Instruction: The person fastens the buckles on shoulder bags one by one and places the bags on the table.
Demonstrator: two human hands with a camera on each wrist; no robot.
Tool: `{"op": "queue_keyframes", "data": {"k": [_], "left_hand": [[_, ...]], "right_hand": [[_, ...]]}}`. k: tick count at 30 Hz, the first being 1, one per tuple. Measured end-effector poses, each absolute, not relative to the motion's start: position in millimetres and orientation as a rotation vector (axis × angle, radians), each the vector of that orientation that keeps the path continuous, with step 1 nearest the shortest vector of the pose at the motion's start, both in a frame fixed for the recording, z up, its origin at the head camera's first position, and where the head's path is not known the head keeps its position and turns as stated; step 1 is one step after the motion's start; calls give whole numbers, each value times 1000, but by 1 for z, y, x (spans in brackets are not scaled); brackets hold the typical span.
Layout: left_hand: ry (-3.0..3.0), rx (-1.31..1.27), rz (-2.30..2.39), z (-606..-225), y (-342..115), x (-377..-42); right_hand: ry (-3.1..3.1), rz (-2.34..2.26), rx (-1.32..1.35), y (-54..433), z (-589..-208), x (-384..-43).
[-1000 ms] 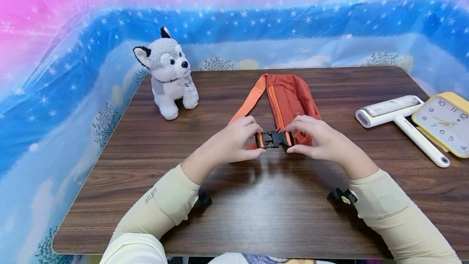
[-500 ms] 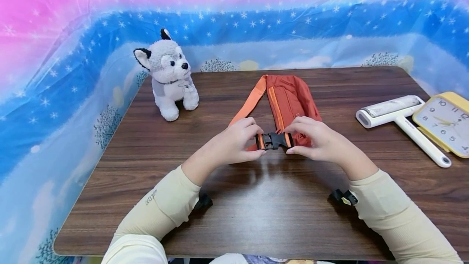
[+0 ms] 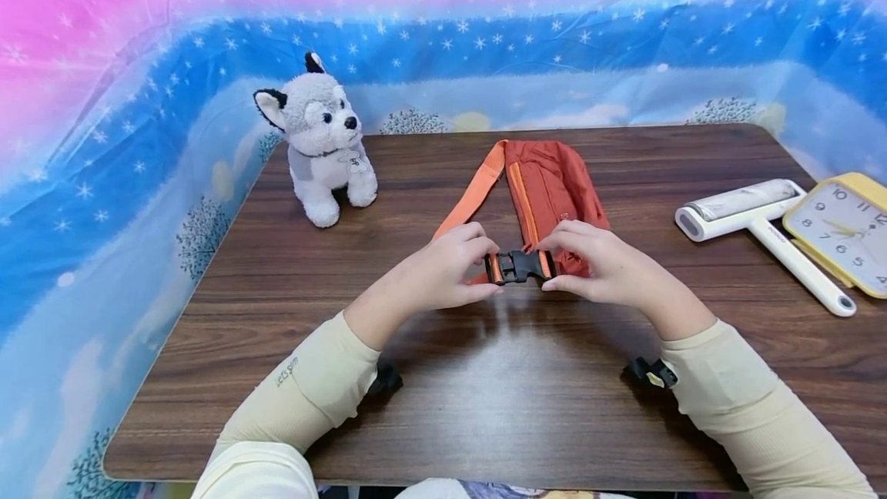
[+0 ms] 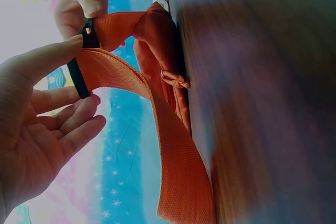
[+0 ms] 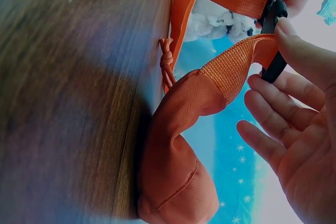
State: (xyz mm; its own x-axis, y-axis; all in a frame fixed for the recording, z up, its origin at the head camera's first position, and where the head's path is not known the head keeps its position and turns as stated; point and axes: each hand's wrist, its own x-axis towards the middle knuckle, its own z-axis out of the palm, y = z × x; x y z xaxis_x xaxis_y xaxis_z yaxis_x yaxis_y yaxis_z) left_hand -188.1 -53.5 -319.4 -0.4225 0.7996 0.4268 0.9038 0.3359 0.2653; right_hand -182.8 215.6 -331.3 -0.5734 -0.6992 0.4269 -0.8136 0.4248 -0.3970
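A rust-red waist bag with an orange zip lies on the table, its orange strap looping out to the left. Just in front of it, both hands hold the strap's black side-release buckle level above the wood. The left hand pinches the buckle's left end between thumb and fingers; in the left wrist view the strap hangs from that end. At the other end, the right hand pinches the buckle beside the bag's webbing. The two halves meet; whether they are fully latched I cannot tell.
A grey and white plush husky stands at the back left of the wooden table. On the right lie a white lint roller and a yellow-framed clock. A patterned cloth hangs behind the table.
Almost nothing moves: both hands keep the buckle in the same place. The view shifts very slightly.
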Motion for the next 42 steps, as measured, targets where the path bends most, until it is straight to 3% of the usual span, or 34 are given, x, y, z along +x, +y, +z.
{"op": "queue_keyframes", "data": {"k": [42], "left_hand": [[-2331, -1578, -719, -322, -53, -190]], "right_hand": [[-2512, 881, 1344, 214, -333, -182]]}}
